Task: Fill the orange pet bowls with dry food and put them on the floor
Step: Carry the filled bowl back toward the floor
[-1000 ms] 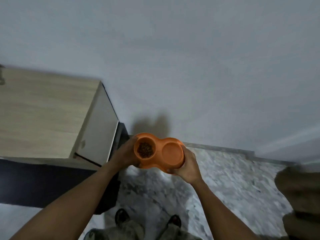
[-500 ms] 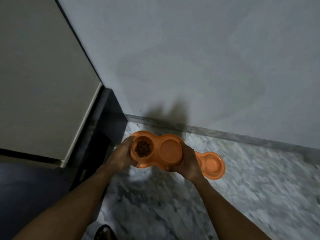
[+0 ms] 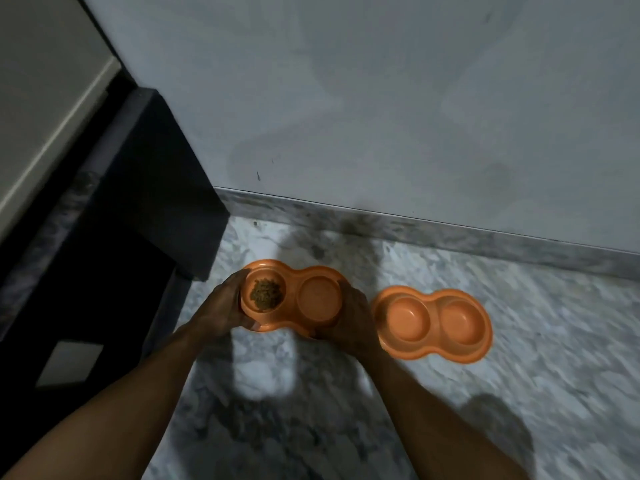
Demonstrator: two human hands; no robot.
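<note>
I hold an orange double pet bowl (image 3: 318,299) low over the marble floor, near the wall. My left hand (image 3: 225,306) grips its left end and my right hand (image 3: 349,320) grips its right end. Brown dry food (image 3: 266,294) fills part of its left cup; its right cup holds nothing. A second orange double bowl (image 3: 433,322) lies on the floor just to the right, both of its cups without food. I cannot tell whether the held bowl touches the floor.
A dark cabinet base (image 3: 131,216) with a pale top (image 3: 41,98) stands at the left. The grey wall (image 3: 381,98) and its marble skirting (image 3: 415,230) run behind the bowls. Grey-white marble floor (image 3: 519,393) stretches to the right and toward me.
I have bent down: the bowl in my hands has dropped from waist height to just above the floor. The second bowl on the floor has come fully into view.
</note>
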